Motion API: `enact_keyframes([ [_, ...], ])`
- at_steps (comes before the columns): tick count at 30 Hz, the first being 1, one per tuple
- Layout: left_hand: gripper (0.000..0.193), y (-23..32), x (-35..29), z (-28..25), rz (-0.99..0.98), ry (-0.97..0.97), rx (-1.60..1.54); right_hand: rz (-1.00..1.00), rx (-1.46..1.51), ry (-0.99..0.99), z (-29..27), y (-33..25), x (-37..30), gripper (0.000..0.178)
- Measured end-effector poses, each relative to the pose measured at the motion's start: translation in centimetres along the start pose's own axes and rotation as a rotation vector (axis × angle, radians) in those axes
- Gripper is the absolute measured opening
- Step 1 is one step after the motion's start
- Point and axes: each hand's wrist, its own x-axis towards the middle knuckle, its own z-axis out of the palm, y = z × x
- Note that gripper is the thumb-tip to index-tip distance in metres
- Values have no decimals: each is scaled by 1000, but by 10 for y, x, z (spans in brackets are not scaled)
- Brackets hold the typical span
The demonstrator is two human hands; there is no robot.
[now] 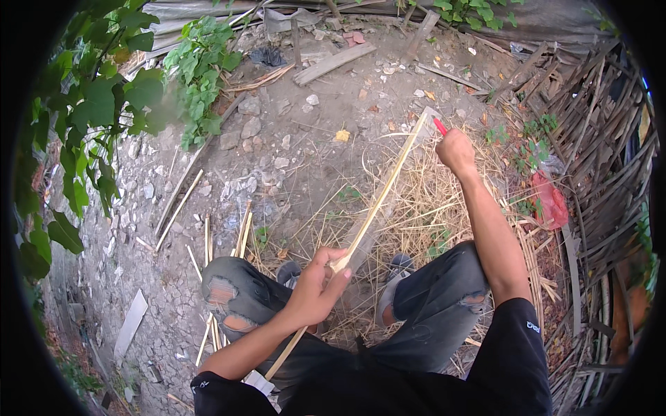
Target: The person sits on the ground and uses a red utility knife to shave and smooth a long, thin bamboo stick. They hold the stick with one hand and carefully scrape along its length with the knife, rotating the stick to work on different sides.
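My left hand (316, 288) grips a long pale bamboo strip (381, 197) near its lower part, over my left knee. The strip runs up and to the right to about (422, 119). My right hand (456, 151) is stretched out near the strip's far end and is closed on a tool with a red handle (440, 126); its blade is hard to make out. I sit with knees apart in torn dark jeans (236, 291), feet in dark sandals (399, 267) on dry shavings.
Cut bamboo strips (243, 232) lie left of my knee on cracked, stony ground. A woven bamboo fence (590, 173) and a red bag (551, 201) stand at right. Green leafy plants (104, 104) fill the left. Wooden planks (333, 62) lie beyond.
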Motion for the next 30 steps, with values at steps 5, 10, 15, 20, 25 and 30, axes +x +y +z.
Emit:
enact_keyframes([
  [5,40,-18,-57,-24,-23,-107,30,270,42,161,7,97,1,25],
  [10,43,-14,-46,-17,-38,87,-139,25,636,13,-25,60,-24,41],
  [15,45,13,-19,1,56,112,-187,-303,1050,-199,-94,-53,-79,43],
  [20,45,16,3,9,202,161,-142,-506,1040,-549,-110,-105,-132,29],
  [25,44,31,16,1,44,98,-293,-706,900,-608,-102,-112,-148,39],
  [30,45,19,25,-1,42,118,-457,-792,584,-476,-113,-117,-168,36],
])
